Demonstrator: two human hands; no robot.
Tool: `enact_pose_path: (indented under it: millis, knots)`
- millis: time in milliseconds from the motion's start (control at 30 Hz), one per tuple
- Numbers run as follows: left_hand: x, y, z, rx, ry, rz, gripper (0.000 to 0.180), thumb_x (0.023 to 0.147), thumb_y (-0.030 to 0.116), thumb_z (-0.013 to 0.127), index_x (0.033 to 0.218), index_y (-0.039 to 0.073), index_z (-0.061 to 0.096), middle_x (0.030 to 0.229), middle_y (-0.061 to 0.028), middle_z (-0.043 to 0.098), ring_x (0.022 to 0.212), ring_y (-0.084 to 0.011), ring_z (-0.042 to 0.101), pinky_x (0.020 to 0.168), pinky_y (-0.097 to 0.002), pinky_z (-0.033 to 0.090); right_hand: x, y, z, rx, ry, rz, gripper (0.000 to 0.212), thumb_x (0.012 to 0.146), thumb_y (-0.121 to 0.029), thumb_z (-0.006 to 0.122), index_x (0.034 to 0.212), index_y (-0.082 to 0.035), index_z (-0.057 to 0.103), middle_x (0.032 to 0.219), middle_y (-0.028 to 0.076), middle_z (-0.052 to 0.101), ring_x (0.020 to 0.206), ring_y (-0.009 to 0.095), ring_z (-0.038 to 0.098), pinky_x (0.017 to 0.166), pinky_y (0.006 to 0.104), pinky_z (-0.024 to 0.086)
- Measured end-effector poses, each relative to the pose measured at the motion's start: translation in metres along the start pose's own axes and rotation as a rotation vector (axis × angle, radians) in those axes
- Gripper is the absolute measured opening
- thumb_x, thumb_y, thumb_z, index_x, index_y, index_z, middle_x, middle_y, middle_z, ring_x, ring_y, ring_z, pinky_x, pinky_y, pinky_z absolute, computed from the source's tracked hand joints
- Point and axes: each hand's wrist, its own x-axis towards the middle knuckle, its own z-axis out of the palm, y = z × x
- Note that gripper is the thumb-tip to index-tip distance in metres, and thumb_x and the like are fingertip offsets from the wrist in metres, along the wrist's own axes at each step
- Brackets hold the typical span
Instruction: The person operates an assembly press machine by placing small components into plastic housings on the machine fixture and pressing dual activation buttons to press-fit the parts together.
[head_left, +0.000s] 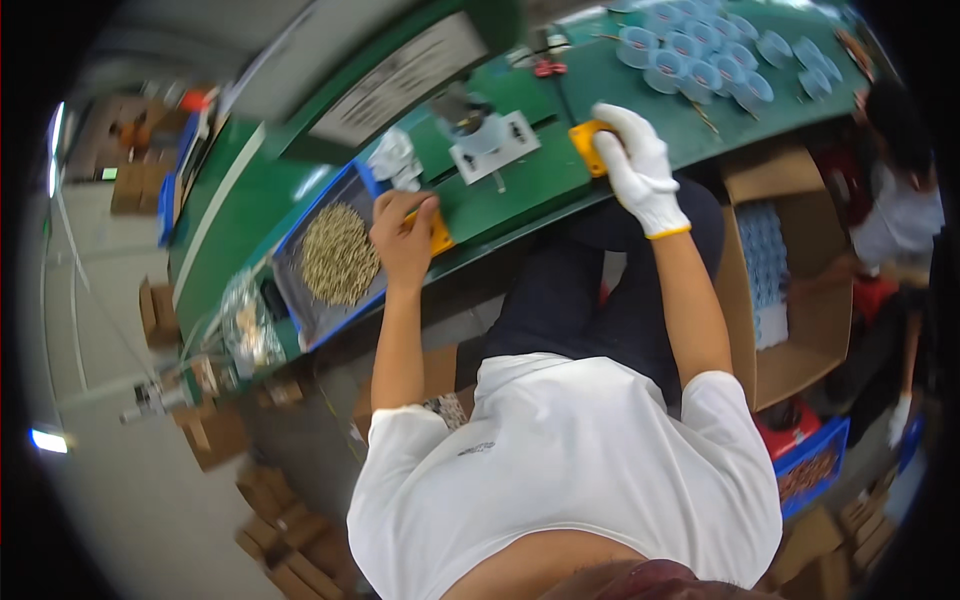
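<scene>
My left hand (401, 238), bare, has its fingers curled in beside a yellow box (441, 233) on the front edge of the green bench. Whatever those fingers hold, if anything, is hidden. A white glove with a yellow cuff covers my right hand (640, 172), which is closed over the edge of a second yellow box (588, 150). Between the hands, a translucent bluish cup (482, 136) sits under the machine's dark tool, at a white plate (503, 152). Left of my left hand, a blue-rimmed tray (297, 240) holds a heap of small tan pieces (340, 254).
A green machine housing (400, 80) overhangs the bench. Crumpled white material (396, 160) lies behind my left hand. Many light-blue cups (700, 55) cover the far right. An open carton (800, 370) stands right of my legs, with another person (895, 215) beyond it.
</scene>
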Motion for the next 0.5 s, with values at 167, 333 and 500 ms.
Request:
enact_pose_path:
  millis: [167, 333, 500]
  knots:
    - [0.025, 0.019, -0.011, 0.058, 0.044, 0.113, 0.012, 0.086, 0.008, 0.087, 0.097, 0.003, 0.083, 0.086, -0.0068, 0.074, 0.089, -0.0251, 0.066, 0.081, -0.0374, 0.052, -0.003, 0.006, 0.005, 0.099, -0.044, 0.113, 0.037, 0.104, -0.018, 0.07, 0.137, -0.001, 0.07, 0.135, 0.019, 0.071, 0.123, 0.031, 0.07, 0.108, 0.0401, 0.054]
    - [0.069, 0.041, -0.019, 0.067, -0.004, 0.027, 0.013, 0.09, 0.013, 0.087, 0.099, 0.004, 0.085, 0.076, -0.0015, 0.057, 0.071, -0.0128, 0.047, 0.066, -0.0322, 0.038, 0.001, 0.001, 0.008, 0.112, -0.085, 0.1, 0.039, 0.106, -0.019, 0.07, 0.14, -0.001, 0.068, 0.138, 0.018, 0.07, 0.123, 0.029, 0.07, 0.109, 0.039, 0.054]
    - [0.107, 0.059, -0.013, -0.067, -0.208, -0.152, 0.025, 0.092, 0.026, 0.087, 0.103, 0.004, 0.086, 0.081, 0.0001, 0.064, 0.073, -0.007, 0.05, 0.064, -0.027, 0.04, 0.0, -0.003, 0.007, 0.154, -0.074, 0.173, 0.041, 0.106, -0.02, 0.069, 0.142, -0.001, 0.066, 0.139, 0.018, 0.069, 0.124, 0.027, 0.069, 0.11, 0.0386, 0.053]
